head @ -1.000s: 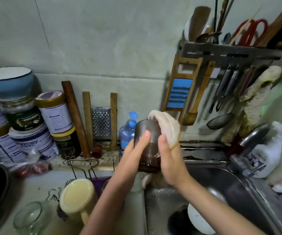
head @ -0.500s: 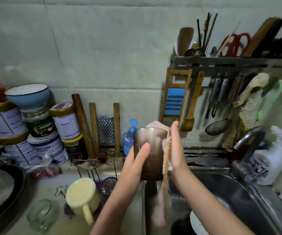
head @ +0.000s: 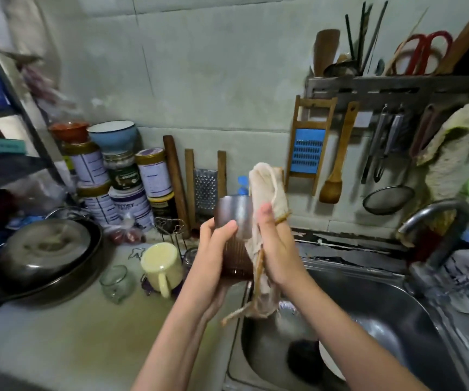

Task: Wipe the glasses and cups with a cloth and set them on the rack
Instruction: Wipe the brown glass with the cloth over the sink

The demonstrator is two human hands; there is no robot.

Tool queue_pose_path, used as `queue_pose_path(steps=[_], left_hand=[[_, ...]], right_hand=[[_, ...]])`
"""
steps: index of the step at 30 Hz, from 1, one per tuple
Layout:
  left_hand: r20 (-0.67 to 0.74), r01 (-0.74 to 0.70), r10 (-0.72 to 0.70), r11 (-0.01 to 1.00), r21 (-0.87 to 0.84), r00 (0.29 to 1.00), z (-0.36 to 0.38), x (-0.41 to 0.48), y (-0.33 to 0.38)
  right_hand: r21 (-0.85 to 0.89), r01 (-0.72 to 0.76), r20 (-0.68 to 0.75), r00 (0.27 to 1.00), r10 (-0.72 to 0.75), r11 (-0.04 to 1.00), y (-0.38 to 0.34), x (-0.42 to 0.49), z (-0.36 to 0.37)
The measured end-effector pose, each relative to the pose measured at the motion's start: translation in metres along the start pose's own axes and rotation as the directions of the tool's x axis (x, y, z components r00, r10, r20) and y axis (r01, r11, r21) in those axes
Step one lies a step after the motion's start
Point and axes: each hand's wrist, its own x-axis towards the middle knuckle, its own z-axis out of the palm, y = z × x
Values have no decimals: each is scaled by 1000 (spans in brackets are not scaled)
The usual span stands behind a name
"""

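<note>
Since the earlier frame the cloth (head: pixel 267 190) has ridden up past the rim of the brown ribbed glass (head: pixel 234 218), and the right hand (head: pixel 277 249) has slid lower along it. The left hand (head: pixel 213 255) grips the glass upright, fingers (head: pixel 226 227) curled round its wall. It is held over the near edge of the sink (head: pixel 397 314), probably so that drips and the cloth's hanging tail fall into the basin rather than onto the table (head: pixel 72 334). The right hand pinches the cloth against the glass's side, apparently rubbing the outside. Wiping looks unfinished. The wire rack (head: pixel 171 225), with a cream mug (head: pixel 160 263) at it, stands near on the left.
</note>
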Motion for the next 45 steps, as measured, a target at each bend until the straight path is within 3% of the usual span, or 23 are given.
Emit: queue_pose_path(steps=[2, 4, 6, 8, 10, 12, 15, 17, 19, 21, 24, 27, 29, 31, 32, 35, 37, 38, 39, 41, 43, 45], left_hand=[[38, 18, -19, 999, 27, 999, 2, -6, 0], [-14, -67, 71, 983, 172, 997, 5, -12, -3], [-29, -198, 240, 861, 469, 970, 3, -12, -1], [-26, -263, 366, 716, 647, 930, 0, -15, -3], [-63, -278, 402, 729, 626, 913, 1, -19, -6], [-82, -296, 416, 759, 580, 906, 6, -24, -9], [-71, -288, 423, 721, 631, 903, 15, -29, -13], [-50, -265, 374, 738, 620, 926, 16, -31, -14], [-29, -209, 277, 785, 583, 960, 12, -30, -12], [2, -125, 140, 877, 465, 990, 6, -30, -10], [-37, -41, 48, 984, 174, 998, 6, -27, -8], [-165, -58, 42, 994, -92, 985, 11, -19, -7], [-217, -91, 60, 987, -135, 974, 8, -15, -3], [-208, -77, 45, 986, -149, 977, 3, -15, -1], [-186, -64, 36, 987, -144, 982, 1, -16, 0], [-119, -65, 50, 991, -121, 992, -6, -19, 0], [-130, -116, 110, 992, -40, 985, -13, -21, -1], [-164, -157, 159, 987, 26, 973, -19, -21, -2], [-195, -199, 216, 975, 100, 957, -22, -22, -3], [-228, -286, 346, 923, 257, 910, -31, -24, -4], [-211, -368, 471, 844, 389, 856, -38, -25, -4], [-158, -422, 546, 772, 475, 823, -47, -26, -2]], right_hand=[[150, -135, -131, 979, 155, 980, 2, 15, 3], [201, -228, -213, 939, 269, 953, 1, 14, 5], [118, -212, -293, 926, 238, 970, 4, 8, 10], [37, -119, -299, 946, 124, 992, 0, -2, 11], [-77, -16, -267, 964, -6, 997, 1, -9, 10], [-93, -34, -280, 960, 7, 995, 4, -9, 12], [133, -202, -265, 936, 231, 970, 9, -3, 10], [397, -323, -168, 894, 414, 859, 12, 3, 6], [482, -399, -87, 864, 497, 779, 11, 6, -2], [496, -402, -107, 851, 514, 770, 11, 8, -10], [302, -367, -136, 897, 420, 880, 12, 1, -4], [-16, -279, 73, 958, 279, 960, 9, -31, 12], [-242, -37, 145, 987, 74, 970, 5, -53, 15], [-473, 277, 259, 951, -169, 836, 4, -66, 16], [-493, 369, 310, 921, -237, 788, 5, -68, 17], [-314, 389, 307, 905, -294, 866, 10, -59, 22], [-70, 181, 190, 968, -165, 981, 15, -47, 30], [86, -9, 148, 989, -4, 996, 14, -40, 35], [234, -195, 106, 979, 174, 952, 15, -34, 40], [537, -435, 117, 887, 447, 723, 17, -25, 50], [679, -541, 146, 762, 631, 496, 19, -22, 54], [725, -564, 180, 708, 683, 394, 24, -22, 56]])
